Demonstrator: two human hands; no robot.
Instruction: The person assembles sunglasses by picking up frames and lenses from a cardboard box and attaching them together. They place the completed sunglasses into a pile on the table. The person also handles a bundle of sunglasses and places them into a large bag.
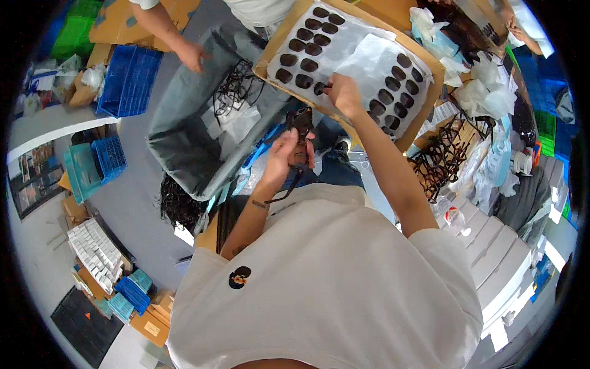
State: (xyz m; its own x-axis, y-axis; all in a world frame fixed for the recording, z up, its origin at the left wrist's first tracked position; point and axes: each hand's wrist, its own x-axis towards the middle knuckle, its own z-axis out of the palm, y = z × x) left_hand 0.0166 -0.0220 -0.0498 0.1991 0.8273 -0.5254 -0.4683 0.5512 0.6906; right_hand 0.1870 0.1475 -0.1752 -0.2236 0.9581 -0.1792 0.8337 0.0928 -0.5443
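Observation:
My left hand holds a dark glasses frame up in front of my chest. My right hand reaches forward to a cardboard tray lined with white sheets and pinches a dark oval lens at its near edge. Rows of dark lenses lie on the left sheet and more lenses on the right sheet.
A grey bin with tangled black frames stands to the left. Another person's hand reaches down near it. Blue crates sit at left, a pile of dark frames and white boxes at right.

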